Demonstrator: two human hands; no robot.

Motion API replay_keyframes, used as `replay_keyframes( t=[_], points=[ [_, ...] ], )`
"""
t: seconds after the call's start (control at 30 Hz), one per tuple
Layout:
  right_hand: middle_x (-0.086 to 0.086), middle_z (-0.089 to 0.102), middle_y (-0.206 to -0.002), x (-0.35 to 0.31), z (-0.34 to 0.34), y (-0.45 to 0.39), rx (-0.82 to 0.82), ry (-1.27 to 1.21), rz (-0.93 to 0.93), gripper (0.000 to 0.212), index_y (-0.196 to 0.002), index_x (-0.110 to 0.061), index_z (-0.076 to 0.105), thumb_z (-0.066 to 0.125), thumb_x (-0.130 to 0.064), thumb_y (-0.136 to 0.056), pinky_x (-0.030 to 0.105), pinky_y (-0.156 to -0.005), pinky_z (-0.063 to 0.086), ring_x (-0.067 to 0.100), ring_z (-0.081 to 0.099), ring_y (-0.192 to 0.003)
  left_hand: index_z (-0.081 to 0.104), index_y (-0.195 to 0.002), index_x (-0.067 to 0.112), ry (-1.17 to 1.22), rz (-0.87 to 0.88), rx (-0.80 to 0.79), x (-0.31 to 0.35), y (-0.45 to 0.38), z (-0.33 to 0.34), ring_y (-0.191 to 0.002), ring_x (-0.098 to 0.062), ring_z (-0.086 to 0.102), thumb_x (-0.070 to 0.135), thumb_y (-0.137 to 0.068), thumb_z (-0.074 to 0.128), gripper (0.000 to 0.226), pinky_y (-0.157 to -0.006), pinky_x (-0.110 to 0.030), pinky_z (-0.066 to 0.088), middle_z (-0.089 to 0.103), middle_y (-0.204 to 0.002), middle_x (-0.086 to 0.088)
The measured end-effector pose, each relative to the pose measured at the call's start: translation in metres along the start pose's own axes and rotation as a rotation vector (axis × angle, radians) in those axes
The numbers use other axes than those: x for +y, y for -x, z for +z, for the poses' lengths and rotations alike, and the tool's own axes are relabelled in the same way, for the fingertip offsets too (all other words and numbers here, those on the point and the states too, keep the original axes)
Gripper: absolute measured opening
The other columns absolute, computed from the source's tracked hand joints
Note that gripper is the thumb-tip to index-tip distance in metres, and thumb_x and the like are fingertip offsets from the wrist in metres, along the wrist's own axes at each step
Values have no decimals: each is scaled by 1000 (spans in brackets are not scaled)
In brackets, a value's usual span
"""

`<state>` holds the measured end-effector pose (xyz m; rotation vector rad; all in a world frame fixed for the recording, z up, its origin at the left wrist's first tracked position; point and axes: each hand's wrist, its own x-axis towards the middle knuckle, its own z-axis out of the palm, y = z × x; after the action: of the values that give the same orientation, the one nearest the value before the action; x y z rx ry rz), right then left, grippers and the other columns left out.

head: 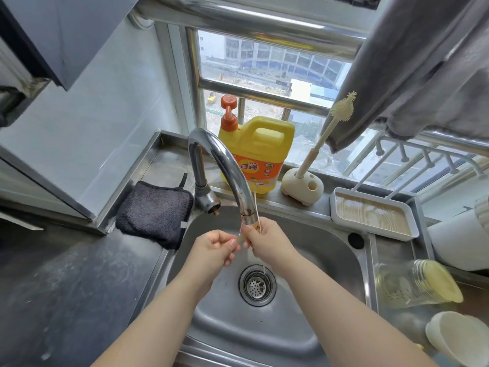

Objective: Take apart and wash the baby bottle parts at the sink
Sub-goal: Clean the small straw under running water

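Water from the tap [225,165] fell between both hands, the right hand [262,241] pinching a thin upright straw brush [258,207], the left hand [215,246] gripping a small clear part [240,238] just beside it.

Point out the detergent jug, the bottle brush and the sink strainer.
detergent jug [260,144], head view, yellow body below handle
bottle brush [341,105], head view, bristled head
sink strainer [257,285], head view, perforated centre

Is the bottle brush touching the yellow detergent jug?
Apart. The head view shows the bottle brush standing in its holder, with windowsill visible between it and the yellow detergent jug.
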<state>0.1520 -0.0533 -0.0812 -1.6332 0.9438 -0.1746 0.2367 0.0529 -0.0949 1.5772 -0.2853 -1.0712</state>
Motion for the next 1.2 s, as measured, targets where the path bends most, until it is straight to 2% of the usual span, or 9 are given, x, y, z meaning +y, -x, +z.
replay_keyframes(
  t=[0.13, 0.23, 0.37, 0.47, 0.6, 0.7, 0.83, 1.03, 1.2],
  points=[
    [-7, 54, -57, -1, 6, 4, -105, -105, 52, 17, -83, -18, 50, 46, -23, -99, 23, -51, 32, 9, 39, -50, 57, -81, 12, -204, -39, 31, 2, 2, -2, -50, -8, 30, 17, -102, 38, 29, -44, -19, 25, 40, -59, 4],
    [-8, 52, -64, 1, 9, 5, -129, -57, -11, 10, -88, -13, 52, 59, -18, -91, 15, -53, 35, 0, 44, -51, 53, -79, 11, -211, -65, -18, 1, 3, -2, -49, -9, 26, 23, -103, 34, 33, -43, -19, 22, 33, -58, 4],
    [-10, 51, -63, -1, 9, 1, -28, 14, -7, 15, -80, -11, 56, 62, -21, -89, 12, -53, 35, -2, 44, -53, 59, -88, 11, -100, -25, -83, -5, 6, 2, -51, -7, 37, 4, -102, 34, 29, -51, -18, 35, 44, -66, 1],
    [-8, 52, -59, -4, 8, 1, 3, 56, 7, 32, -65, -19, 51, 55, -29, -94, 23, -57, 37, 8, 48, -58, 66, -93, 16, 34, -9, -51, -9, 9, 0, -52, -4, 43, -3, -98, 41, 32, -54, -19, 41, 53, -68, 1],
    [-9, 42, -55, 0, 7, 5, 7, -193, 59, 22, -70, -21, 55, 60, -23, -92, 20, -48, 31, 4, 36, -46, 66, -85, 5, 136, -53, 53, -8, 13, -9, -62, -12, 55, -11, -86, 59, 18, -57, -18, 50, 61, -69, -5],
    [-7, 44, -56, 6, 8, 7, -2, -190, 59, 9, -83, -16, 64, 62, -20, -91, 17, -46, 29, 1, 35, -42, 61, -75, 4, 65, -56, 107, -7, 15, -12, -57, -14, 56, -7, -81, 67, 14, -56, -23, 46, 61, -64, -4],
    [-7, 54, -61, 7, 5, 8, 23, -137, 86, 18, -86, -21, 65, 50, -17, -95, 22, -52, 32, 5, 41, -51, 51, -70, 6, -27, -98, 110, -9, 15, -13, -36, -8, 35, 15, -92, 61, 25, -39, -18, 30, 50, -58, -5],
    [-6, 54, -71, 8, 0, 17, -12, -67, 31, 14, -89, -24, 62, 53, -14, -93, 14, -50, 34, -2, 43, -48, 68, -87, 5, 105, -96, 12, -5, 17, -10, -65, -13, 58, -11, -92, 49, 25, -65, -19, 54, 65, -76, -6],
    [0, 62, -77, 9, 0, 14, 127, -23, 48, 9, -79, -21, 63, 68, -27, -85, 26, -67, 44, 12, 55, -69, 64, -81, 4, -18, -22, 44, -3, 20, -8, -59, -11, 61, -12, -79, 66, 16, -58, -18, 50, 59, -59, -2]
  ],
)
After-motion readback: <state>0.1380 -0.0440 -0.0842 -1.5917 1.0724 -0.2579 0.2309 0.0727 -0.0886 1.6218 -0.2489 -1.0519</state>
